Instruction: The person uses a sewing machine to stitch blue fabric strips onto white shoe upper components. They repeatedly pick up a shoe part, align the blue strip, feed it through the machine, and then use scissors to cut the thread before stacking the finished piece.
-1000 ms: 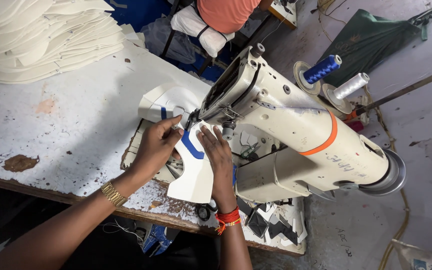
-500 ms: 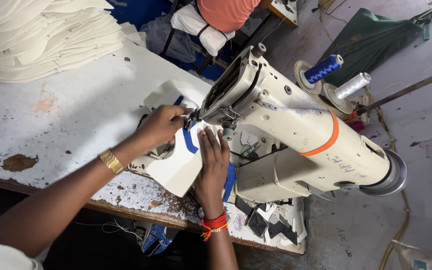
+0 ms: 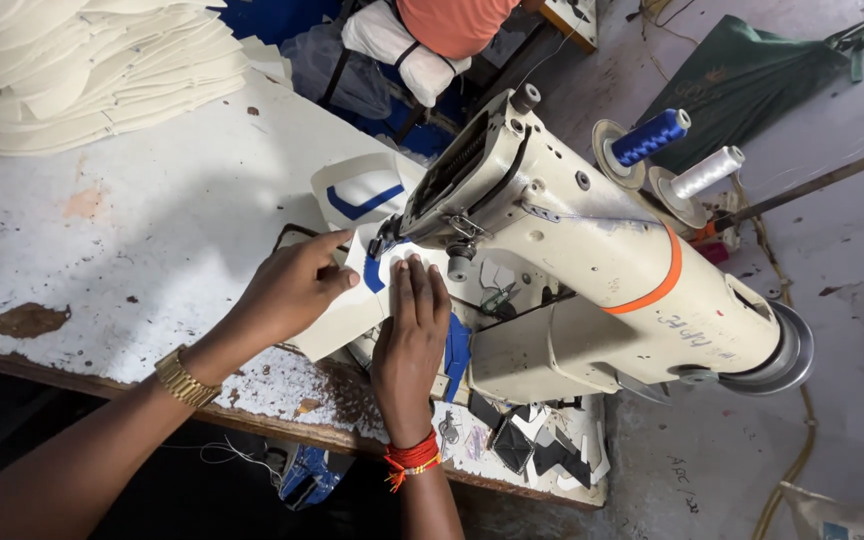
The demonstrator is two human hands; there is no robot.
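Observation:
A cream sewing machine (image 3: 592,250) with an orange band lies across the white worktable (image 3: 122,230). Under its needle head sits a white fabric piece with a blue stripe (image 3: 372,290). My left hand (image 3: 287,290), with a gold watch on the wrist, pinches the piece's left side, fingers curled on it. My right hand (image 3: 410,330), a red thread band at the wrist, lies flat with fingers together and presses the piece just below the needle. A second white piece with a blue stripe (image 3: 362,192) rests behind the needle head.
A tall stack of cream cut pieces (image 3: 82,70) fills the table's far left. Blue (image 3: 649,137) and white (image 3: 707,172) thread spools stand behind the machine. Black and white scraps (image 3: 542,450) lie at the front right edge. Another person in orange (image 3: 457,20) sits beyond.
The fabric piece has slid further under the needle head. My left hand opened its grip slightly and moved toward the near-left; my right hand stays flat on the piece.

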